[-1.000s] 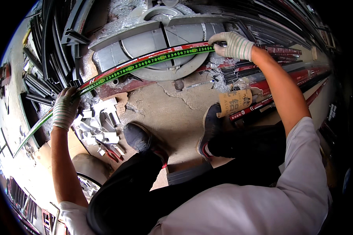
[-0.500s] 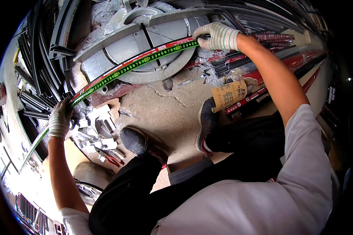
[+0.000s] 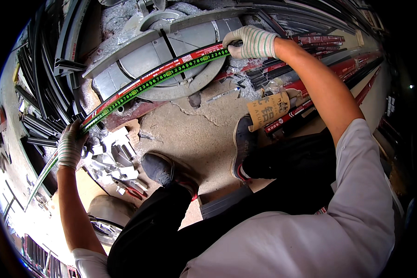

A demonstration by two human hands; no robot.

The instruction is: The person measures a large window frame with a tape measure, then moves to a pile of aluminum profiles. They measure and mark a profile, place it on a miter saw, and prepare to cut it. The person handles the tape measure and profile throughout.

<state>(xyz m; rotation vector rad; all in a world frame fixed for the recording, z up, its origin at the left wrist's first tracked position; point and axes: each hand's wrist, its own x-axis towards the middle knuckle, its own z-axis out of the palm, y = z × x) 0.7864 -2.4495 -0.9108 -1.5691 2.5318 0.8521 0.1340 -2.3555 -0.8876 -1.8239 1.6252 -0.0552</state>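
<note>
Floor (image 3: 194, 139), one tape (image 3: 158, 78), two hands (image 3: 70, 148) (image 3: 254, 42)

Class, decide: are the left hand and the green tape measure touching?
Touching: the head view shows the left hand closed over the green tape measure.

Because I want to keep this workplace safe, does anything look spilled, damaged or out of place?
Yes. White offcuts lie in a loose heap by the left shoe, with red-handled pliers at its edge, which looks untidy underfoot. Beyond the shoes, a jagged crack breaks the floor's surface.
</note>
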